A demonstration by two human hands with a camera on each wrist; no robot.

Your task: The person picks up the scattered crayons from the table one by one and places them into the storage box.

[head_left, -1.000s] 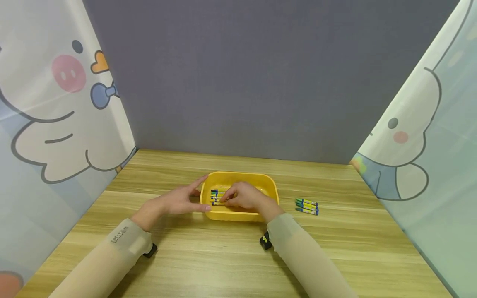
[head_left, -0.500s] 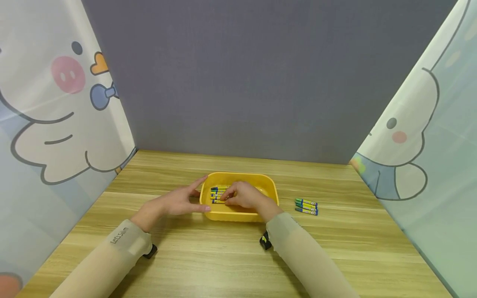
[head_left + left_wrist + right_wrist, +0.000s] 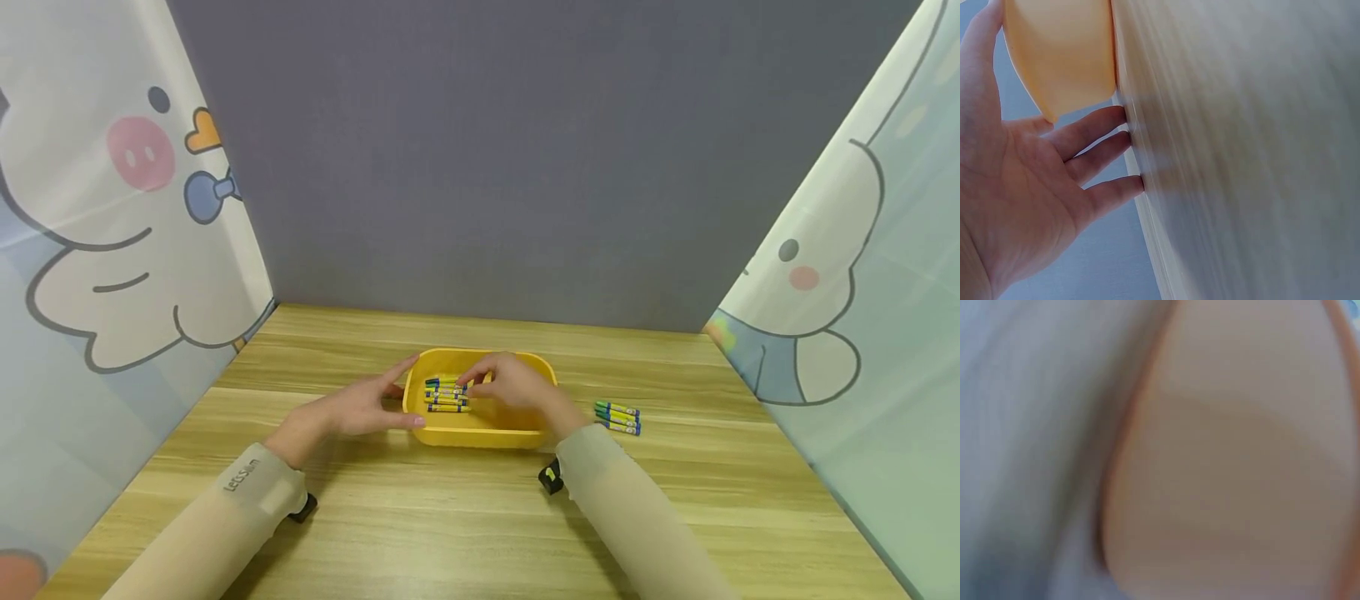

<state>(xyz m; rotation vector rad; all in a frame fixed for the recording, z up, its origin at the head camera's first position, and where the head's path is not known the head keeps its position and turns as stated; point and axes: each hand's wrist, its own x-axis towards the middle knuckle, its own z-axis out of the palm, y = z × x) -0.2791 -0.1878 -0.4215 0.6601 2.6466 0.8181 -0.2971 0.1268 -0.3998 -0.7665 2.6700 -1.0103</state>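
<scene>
A yellow plastic bin (image 3: 480,437) stands on the wooden table, and its outer wall (image 3: 1235,469) fills much of the blurred right wrist view. Several yellow-wrapped crayons (image 3: 447,408) lie side by side at its left end. My left hand (image 3: 363,407) is spread around that end, thumb at the front rim and index finger at the back corner. In the left wrist view, the other fingertips (image 3: 1138,183) of that hand rest on the table. Over the middle of the bin is my right hand (image 3: 513,385), fingers loosely bent beside the crayons, nothing seen between them.
On the table to the right of the bin lies a second group of crayons (image 3: 618,418) with green and dark tips. A grey panel (image 3: 487,167) rises behind the table (image 3: 420,533). Printed cartoon sheets (image 3: 135,275) border it on both sides.
My right hand has come away from the front crayon and shifted up and to the right, uncovering the row. The front crayon now lies lined up with the others. The left hand stays put.
</scene>
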